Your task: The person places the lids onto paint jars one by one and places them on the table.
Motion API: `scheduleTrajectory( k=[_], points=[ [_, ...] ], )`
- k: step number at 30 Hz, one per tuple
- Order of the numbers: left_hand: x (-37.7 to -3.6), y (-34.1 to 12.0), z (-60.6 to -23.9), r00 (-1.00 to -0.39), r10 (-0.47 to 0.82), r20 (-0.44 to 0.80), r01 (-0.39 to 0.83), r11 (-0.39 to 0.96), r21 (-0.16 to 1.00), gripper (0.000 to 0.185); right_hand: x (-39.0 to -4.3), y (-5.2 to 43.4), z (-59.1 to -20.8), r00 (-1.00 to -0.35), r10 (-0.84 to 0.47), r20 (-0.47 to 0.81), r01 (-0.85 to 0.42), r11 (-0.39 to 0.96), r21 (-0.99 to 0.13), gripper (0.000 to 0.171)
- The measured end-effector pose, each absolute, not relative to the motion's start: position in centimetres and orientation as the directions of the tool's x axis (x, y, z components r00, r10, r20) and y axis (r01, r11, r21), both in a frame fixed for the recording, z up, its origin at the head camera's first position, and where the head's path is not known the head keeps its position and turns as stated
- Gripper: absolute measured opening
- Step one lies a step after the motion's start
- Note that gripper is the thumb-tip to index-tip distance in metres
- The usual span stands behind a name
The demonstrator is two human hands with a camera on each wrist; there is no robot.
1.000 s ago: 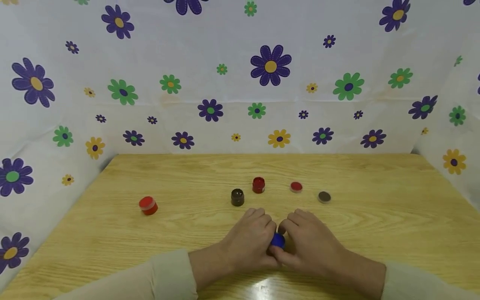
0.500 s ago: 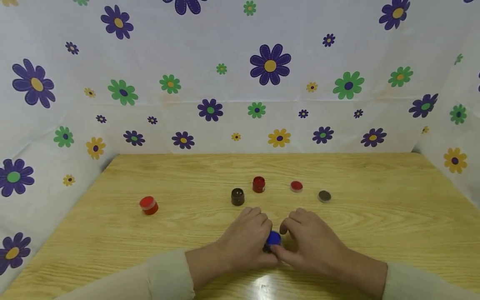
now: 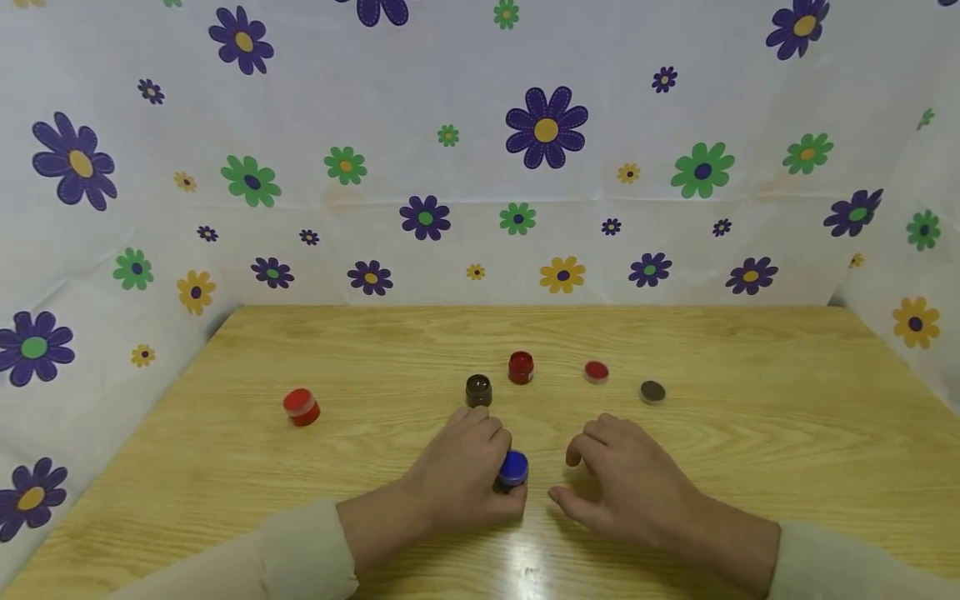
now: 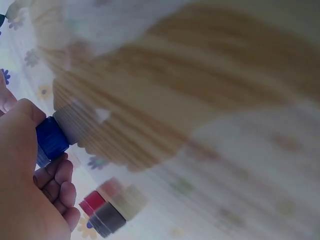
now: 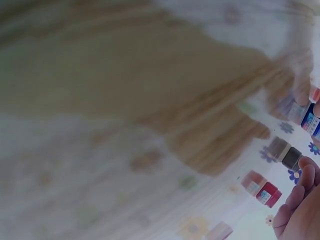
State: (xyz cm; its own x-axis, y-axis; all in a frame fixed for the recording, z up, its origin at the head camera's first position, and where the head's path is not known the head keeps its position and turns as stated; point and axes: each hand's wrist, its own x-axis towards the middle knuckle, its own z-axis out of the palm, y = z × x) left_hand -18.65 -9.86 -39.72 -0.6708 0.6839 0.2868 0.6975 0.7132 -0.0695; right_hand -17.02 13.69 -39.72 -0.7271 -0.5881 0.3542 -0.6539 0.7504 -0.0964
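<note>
In the head view my left hand [image 3: 465,475] grips a small blue paint jar [image 3: 513,471] with its blue-topped lid on, thumb in front and fingers behind. The left wrist view shows that jar [image 4: 52,139] between thumb and fingers, low over the glossy wood table. A short gap to the right, my right hand [image 3: 637,479] holds nothing, its thumb and fingers apart and loosely bent. Just beyond my left knuckles stands a dark paint jar [image 3: 478,391] without a lid. An open dark red jar [image 3: 521,367] stands behind it.
A red-lidded jar [image 3: 302,407] stands closed on the left of the table [image 3: 390,358]. Two lids, one red [image 3: 596,372] and one dark [image 3: 652,392], lie at the right. A flower-printed cloth [image 3: 465,100] encloses the back and sides.
My left hand has moved left with the blue jar, away from my right hand. The right thumb has come off the jar, and the right hand has stayed nearly in place.
</note>
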Motion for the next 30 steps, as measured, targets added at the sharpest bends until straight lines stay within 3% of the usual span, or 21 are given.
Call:
scheduleTrajectory(
  k=[30],
  points=[
    [-19.5,-15.7,-39.8,-0.783,0.565,0.261,0.576,0.817,-0.042,0.035,-17.3,19.1,-39.9,-0.783,-0.484,0.391,-0.562,0.819,-0.113,0.025]
  ],
)
